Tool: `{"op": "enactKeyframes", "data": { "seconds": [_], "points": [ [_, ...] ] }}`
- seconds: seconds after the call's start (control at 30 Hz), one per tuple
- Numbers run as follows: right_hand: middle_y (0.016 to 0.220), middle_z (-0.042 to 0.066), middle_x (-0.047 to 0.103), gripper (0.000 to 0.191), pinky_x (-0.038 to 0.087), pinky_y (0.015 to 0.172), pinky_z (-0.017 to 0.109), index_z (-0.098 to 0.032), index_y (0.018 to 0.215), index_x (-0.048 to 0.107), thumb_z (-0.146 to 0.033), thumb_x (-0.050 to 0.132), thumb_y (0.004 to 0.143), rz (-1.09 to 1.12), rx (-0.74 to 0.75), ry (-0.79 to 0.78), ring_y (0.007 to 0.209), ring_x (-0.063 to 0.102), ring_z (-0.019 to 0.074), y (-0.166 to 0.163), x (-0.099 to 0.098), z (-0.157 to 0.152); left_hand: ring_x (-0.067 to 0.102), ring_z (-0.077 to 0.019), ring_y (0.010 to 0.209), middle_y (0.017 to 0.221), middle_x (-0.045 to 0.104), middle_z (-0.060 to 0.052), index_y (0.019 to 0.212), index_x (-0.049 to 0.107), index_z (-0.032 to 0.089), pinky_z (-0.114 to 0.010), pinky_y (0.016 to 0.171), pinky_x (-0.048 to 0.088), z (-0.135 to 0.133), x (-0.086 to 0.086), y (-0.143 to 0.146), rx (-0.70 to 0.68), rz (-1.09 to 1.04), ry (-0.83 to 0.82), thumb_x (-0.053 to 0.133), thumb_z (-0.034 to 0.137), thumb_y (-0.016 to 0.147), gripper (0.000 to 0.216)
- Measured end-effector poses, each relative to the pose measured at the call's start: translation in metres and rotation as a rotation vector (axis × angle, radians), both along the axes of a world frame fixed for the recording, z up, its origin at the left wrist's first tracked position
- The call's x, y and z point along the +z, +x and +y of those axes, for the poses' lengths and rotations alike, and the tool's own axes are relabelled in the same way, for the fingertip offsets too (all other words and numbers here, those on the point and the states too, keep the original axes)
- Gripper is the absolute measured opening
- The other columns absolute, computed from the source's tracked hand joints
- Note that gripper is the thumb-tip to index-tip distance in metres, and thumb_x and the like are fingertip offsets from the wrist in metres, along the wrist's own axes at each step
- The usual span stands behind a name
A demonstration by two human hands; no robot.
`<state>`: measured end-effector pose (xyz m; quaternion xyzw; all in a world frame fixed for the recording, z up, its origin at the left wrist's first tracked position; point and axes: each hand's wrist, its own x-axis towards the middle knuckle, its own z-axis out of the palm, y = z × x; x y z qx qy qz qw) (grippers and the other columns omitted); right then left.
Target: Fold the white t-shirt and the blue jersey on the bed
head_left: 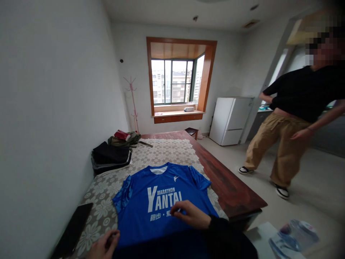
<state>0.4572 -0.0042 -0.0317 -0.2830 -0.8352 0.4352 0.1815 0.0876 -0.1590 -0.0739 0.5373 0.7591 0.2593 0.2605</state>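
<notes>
Left hand (104, 244) is seen at the bottom edge, fingers curled, pinching the lower left hem of the blue jersey (161, 205); a full grip cannot be confirmed as the hand is partly cut off. Right hand (190, 215) is laid on the jersey front, just below the white lettering, fingers bent, fingertips pressed on or lightly pinching the fabric. The jersey is spread flat, front up, collar away from the wearer, on the lace floral cover (167, 151) of the dark wooden table (229, 187). A flat black tablet-like item (72, 230) is lying at the near left, beside the jersey, not touching it. A clear plastic item (293, 237) is seen at the near right, blurred.

Step judged: the jersey is laid out and is being smoothed or gripped for a first fold. The next move would call for a firm hold on both lower edges and an even lift so the cloth is not bunched.

Farther up the table, a stack of dark folded clothes (110, 156), then a green bag (125, 139). A standing person (291, 118) is at the right, apart from the table. A white fridge (230, 120), a pink coat stand (132, 104) and a wood-framed window (175, 81) are seen at the far wall
</notes>
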Motion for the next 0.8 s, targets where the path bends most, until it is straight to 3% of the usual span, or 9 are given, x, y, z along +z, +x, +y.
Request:
{"op": "enactKeyframes", "data": {
  "seconds": [0.1,0.2,0.3,0.4,0.5,0.6,0.7,0.8],
  "points": [
    [0.099,0.003,0.079,0.024,0.054,0.081,0.025,-0.021,0.107,0.075,-0.024,0.056,0.092,-0.048,0.11,0.091,0.089,0.073,0.017,-0.091,0.004,0.044,0.072,-0.0264,0.103,0.104,0.078,-0.011,0.108,0.064,0.02,-0.037,0.094,0.052,0.051,0.001,-0.016,0.16,0.205,0.032,0.036,0.05,0.091,0.044],
    [0.094,0.002,0.08,0.026,0.053,0.081,0.024,-0.021,0.107,0.075,-0.016,0.056,0.089,-0.119,0.021,0.189,0.088,0.073,0.0165,-0.179,0.008,0.087,0.071,-0.0301,0.102,0.104,0.075,-0.016,0.106,0.061,0.016,-0.041,0.092,0.051,0.089,0.002,-0.031,0.242,0.352,0.044,0.038,0.047,0.09,0.043],
    [0.101,0.007,0.079,0.027,0.052,0.086,0.03,-0.02,0.112,0.073,-0.02,0.057,0.09,-0.143,-0.082,0.247,0.098,0.072,0.0217,-0.249,0.01,0.119,0.072,-0.0298,0.096,0.098,0.075,-0.015,0.093,0.062,0.019,-0.039,0.086,0.052,0.107,-0.001,-0.04,0.256,0.354,0.057,0.042,0.044,0.089,0.032],
    [0.104,0.014,0.077,0.026,0.052,0.084,0.038,-0.016,0.108,0.073,-0.027,0.065,0.086,-0.186,-0.168,0.265,0.102,0.071,0.03,-0.294,0.003,0.136,0.073,-0.0259,0.094,0.095,0.076,-0.01,0.088,0.061,0.023,-0.035,0.081,0.052,0.11,-0.006,-0.042,0.266,0.315,0.072,0.043,0.039,0.089,0.025],
    [0.094,0.012,0.077,0.011,0.051,0.079,0.037,-0.018,0.086,0.075,-0.023,0.074,0.077,-0.212,-0.159,0.254,0.095,0.071,0.0305,-0.316,-0.009,0.146,0.074,-0.0227,0.091,0.096,0.077,-0.006,0.097,0.061,0.025,-0.032,0.078,0.054,0.104,-0.007,-0.04,0.303,0.238,0.095,0.041,0.044,0.092,0.028],
    [0.087,0.005,0.076,0.002,0.049,0.075,0.029,-0.021,0.082,0.072,-0.022,0.071,0.081,-0.161,-0.109,0.246,0.089,0.07,0.0217,-0.319,-0.017,0.153,0.074,-0.0239,0.089,0.093,0.077,-0.006,0.096,0.061,0.025,-0.035,0.082,0.056,0.095,0.0,-0.029,0.353,0.076,0.248,0.047,0.052,0.089,0.031],
    [0.083,0.0,0.073,0.013,0.046,0.07,0.022,-0.021,0.093,0.069,-0.03,0.061,0.093,-0.087,-0.102,0.243,0.079,0.067,0.0139,-0.294,-0.02,0.16,0.073,-0.0246,0.088,0.091,0.076,-0.004,0.091,0.063,0.025,-0.037,0.085,0.057,0.089,0.011,-0.007,0.302,-0.016,0.405,0.055,0.054,0.086,0.03],
    [0.076,-0.002,0.069,0.021,0.043,0.063,0.021,-0.019,0.093,0.066,-0.036,0.054,0.097,-0.065,-0.147,0.254,0.069,0.062,0.0114,-0.243,-0.022,0.161,0.072,-0.0226,0.093,0.095,0.076,-0.003,0.093,0.066,0.027,-0.035,0.086,0.057,0.085,0.016,0.017,0.081,-0.018,0.432,0.058,0.045,0.088,0.02]
  ]
}}
